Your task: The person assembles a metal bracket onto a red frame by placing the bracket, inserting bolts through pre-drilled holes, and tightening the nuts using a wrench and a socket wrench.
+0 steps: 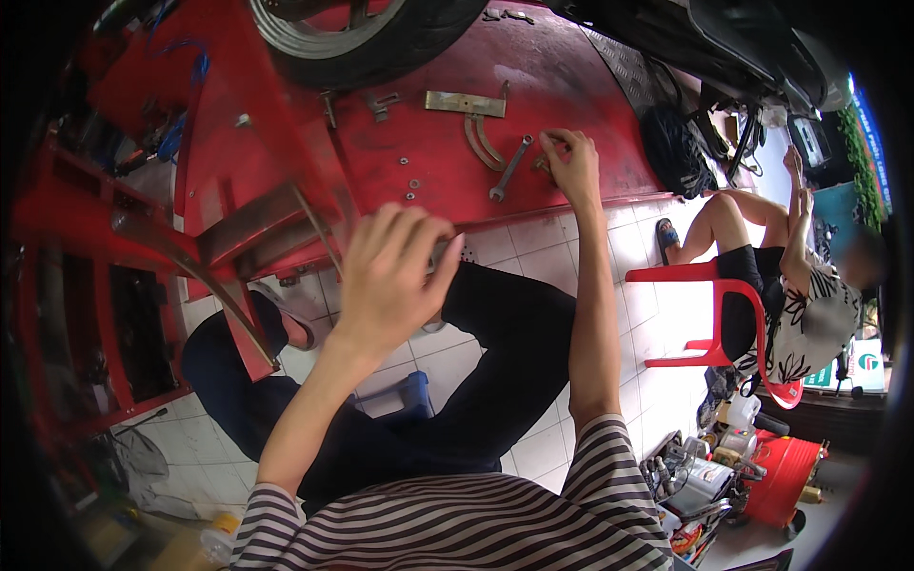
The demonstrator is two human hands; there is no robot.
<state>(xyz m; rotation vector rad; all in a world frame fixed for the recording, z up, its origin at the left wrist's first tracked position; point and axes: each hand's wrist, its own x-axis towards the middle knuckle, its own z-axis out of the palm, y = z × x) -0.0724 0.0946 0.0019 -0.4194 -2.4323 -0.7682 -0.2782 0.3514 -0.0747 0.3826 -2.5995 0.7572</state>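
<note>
My right hand (573,171) is at the right part of the red platform (381,143), thumb and fingertips drawn together beside a small brass-coloured metal piece (543,165); whether the fingers grip it is unclear. Just left of that hand lies a combination wrench (512,169). Behind it rests a metal bracket (466,104) with a curved slotted arm (484,143). Smeared by motion, my left hand (390,271) hangs over my lap in front of the platform edge, thumb apart from its bent fingers, nothing visible in it. Several small nuts (414,184) are scattered on the platform.
A wheel with a tyre (381,48) stands at the platform's far side. Red metal frame bars (257,224) rise on the left. To the right, a person sits on a red plastic chair (714,314). Tools and containers (705,476) crowd the floor at lower right.
</note>
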